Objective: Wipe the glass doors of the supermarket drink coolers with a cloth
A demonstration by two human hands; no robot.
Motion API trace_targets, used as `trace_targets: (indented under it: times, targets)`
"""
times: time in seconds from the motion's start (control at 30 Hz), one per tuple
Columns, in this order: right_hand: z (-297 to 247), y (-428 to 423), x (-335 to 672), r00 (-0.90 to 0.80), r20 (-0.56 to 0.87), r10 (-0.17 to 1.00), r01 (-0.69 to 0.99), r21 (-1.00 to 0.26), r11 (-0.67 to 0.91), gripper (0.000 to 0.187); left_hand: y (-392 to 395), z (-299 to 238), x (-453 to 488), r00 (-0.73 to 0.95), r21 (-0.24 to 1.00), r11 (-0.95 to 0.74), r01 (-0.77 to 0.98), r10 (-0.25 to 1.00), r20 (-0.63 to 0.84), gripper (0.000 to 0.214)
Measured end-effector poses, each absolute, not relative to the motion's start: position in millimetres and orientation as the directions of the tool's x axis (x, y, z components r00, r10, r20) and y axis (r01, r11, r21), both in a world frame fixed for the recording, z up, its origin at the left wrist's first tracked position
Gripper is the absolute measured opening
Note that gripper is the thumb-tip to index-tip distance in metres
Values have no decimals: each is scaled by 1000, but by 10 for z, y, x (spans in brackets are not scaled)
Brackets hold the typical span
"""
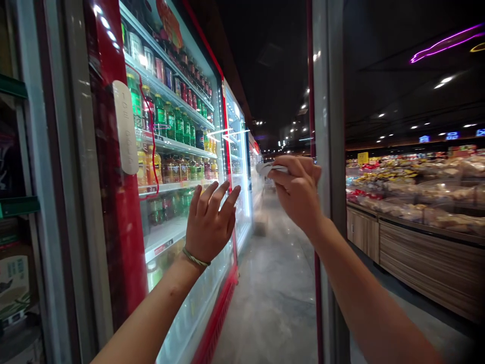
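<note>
Head view: our right hand (297, 192) closes around a crumpled white cloth (270, 168) near the grey metal frame (331, 126); our empty left hand (210, 227), fingers spread, hovers in front of a red-framed glass drinks cooler (220, 306)

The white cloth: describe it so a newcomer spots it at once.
Start at the tall grey upright, right of the lit drinks fridge. Beside that upright is the raised right hand, with the white cloth jutting from its left side. Unlike the long, straight white handle at far left, this cloth is small and crumpled.
</note>
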State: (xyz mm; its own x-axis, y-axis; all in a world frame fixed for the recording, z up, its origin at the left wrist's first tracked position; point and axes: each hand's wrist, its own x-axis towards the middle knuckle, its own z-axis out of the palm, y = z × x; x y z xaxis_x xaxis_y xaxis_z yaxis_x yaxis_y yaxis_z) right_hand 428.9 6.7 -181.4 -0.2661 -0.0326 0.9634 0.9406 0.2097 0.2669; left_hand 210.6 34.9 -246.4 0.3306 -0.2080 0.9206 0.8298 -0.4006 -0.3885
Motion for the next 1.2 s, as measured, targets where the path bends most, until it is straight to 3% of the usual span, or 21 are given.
trace_targets:
  times: [0.13,0.33,0.53,0.7,0.83,1.0,1.07,1.2]
  targets:
    - [-1867,48,4132,-352,935,35,922,341,182,32,343,-2464,2096,337,-394,-399,828,-207,918,53]
    - [-2118,-37,4338,-116,993,-22,991,114,-63,28,362,-2468,2090,322,-386,-415,824,-218,921,53]
    - [-2239,-47,4092,-284,958,42,951,287,-116,31,373,-2480,2087,329,-389,-417,821,-211,920,57]
    - [-2305,-132,4270,-134,987,93,958,153,-244,42,391,-2490,2089,314,-369,-438,820,-196,929,60]
    - [-2290,-178,4335,-186,970,158,940,222,-258,42,412,-2490,2097,320,-374,-436,819,-196,927,59]
    - [-2239,-252,4419,-53,975,217,927,129,-353,29,434,-2488,2109,321,-377,-421,825,-200,926,60]
    - [-2236,-256,4460,-82,964,252,915,173,-366,29,444,-2489,2114,324,-380,-411,828,-202,924,59]
    - [-2204,-203,4534,-167,966,200,896,233,-378,29,457,-2495,2124,326,-384,-397,834,-209,922,59]
